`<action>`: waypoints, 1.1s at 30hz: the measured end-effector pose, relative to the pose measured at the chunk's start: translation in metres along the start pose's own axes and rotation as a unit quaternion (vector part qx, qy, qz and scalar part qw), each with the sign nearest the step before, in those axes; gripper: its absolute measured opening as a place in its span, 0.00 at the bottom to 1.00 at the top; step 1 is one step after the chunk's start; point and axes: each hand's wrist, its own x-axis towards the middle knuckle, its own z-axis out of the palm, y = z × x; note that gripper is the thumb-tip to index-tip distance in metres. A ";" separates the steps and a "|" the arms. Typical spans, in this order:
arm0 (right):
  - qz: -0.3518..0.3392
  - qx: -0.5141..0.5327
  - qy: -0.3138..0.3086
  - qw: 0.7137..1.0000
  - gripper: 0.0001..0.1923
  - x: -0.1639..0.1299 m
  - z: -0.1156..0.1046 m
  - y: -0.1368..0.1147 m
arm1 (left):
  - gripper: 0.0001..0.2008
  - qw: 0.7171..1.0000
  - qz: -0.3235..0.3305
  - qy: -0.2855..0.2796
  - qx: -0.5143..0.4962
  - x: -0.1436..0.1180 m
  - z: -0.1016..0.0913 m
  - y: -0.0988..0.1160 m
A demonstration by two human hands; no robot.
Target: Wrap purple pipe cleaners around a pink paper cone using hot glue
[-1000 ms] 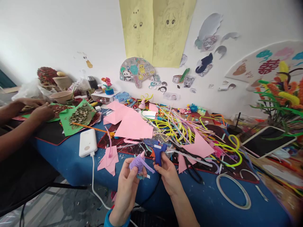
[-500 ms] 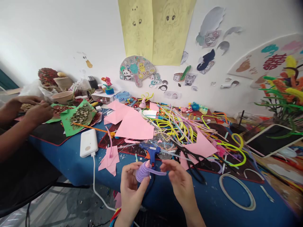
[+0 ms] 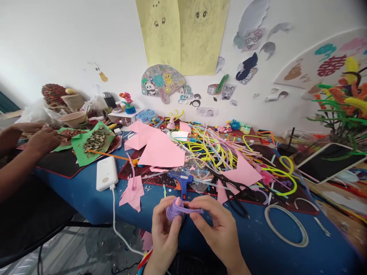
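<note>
My left hand (image 3: 164, 238) is closed around a small pink cone (image 3: 178, 201) wrapped in coils of purple pipe cleaner (image 3: 172, 213). Only the cone's pink tip shows above the windings. The loose end of the pipe cleaner sticks out to the right, where my right hand (image 3: 219, 225) has it between thumb and fingers. Just beyond my hands lies a blue glue gun (image 3: 183, 182) on the table. Black scissors (image 3: 233, 191) rest to its right, partly over pink paper (image 3: 242, 170).
Yellow and pink pipe cleaners (image 3: 212, 147) lie in a heap behind. At left are a white power bank (image 3: 107, 173) with its cable and another person's hands (image 3: 43, 139). A roll of tape (image 3: 286, 226) and a tablet (image 3: 331, 162) are at right.
My right hand has moved left and closed on the loose end of the pipe cleaner; its fingers were apart before. My left hand still holds the cone, slightly turned. The view has shifted a little.
</note>
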 end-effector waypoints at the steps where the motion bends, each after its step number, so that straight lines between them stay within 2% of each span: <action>1: -0.001 0.001 0.002 1.000 0.07 0.000 0.001 0.000 | 0.14 1.000 -0.010 0.002 0.000 -0.002 0.000 -0.001; 5: -0.010 0.009 0.007 1.000 0.09 -0.001 0.005 0.001 | 0.13 0.996 -0.082 0.034 -0.012 -0.007 0.002 -0.001; 8: 0.022 0.008 0.028 0.999 0.08 -0.002 0.007 0.004 | 0.14 0.991 -0.124 0.041 -0.025 -0.006 0.002 0.000; 12: 0.091 0.036 0.059 0.993 0.07 -0.002 0.010 0.008 | 0.14 0.988 -0.148 0.014 -0.053 -0.001 0.004 0.004; 16: 0.108 0.041 0.077 0.990 0.05 -0.002 0.012 0.007 | 0.16 0.983 -0.170 0.034 -0.060 0.001 0.010 0.013; 20: 0.090 0.013 0.083 0.992 0.05 -0.003 0.013 0.005 | 0.17 0.984 -0.172 0.042 -0.035 0.000 0.013 0.016; 26: 0.015 -0.067 0.048 0.996 0.06 -0.007 0.010 0.004 | 0.13 0.990 -0.137 0.013 -0.003 -0.006 0.005 0.001; 30: -0.018 -0.073 0.022 0.997 0.08 -0.010 0.009 0.006 | 0.15 0.991 -0.136 0.007 -0.001 -0.011 0.001 -0.004; 33: -0.028 -0.058 0.018 0.998 0.09 -0.012 0.007 0.006 | 0.13 0.994 -0.108 -0.002 0.018 -0.011 0.000 -0.003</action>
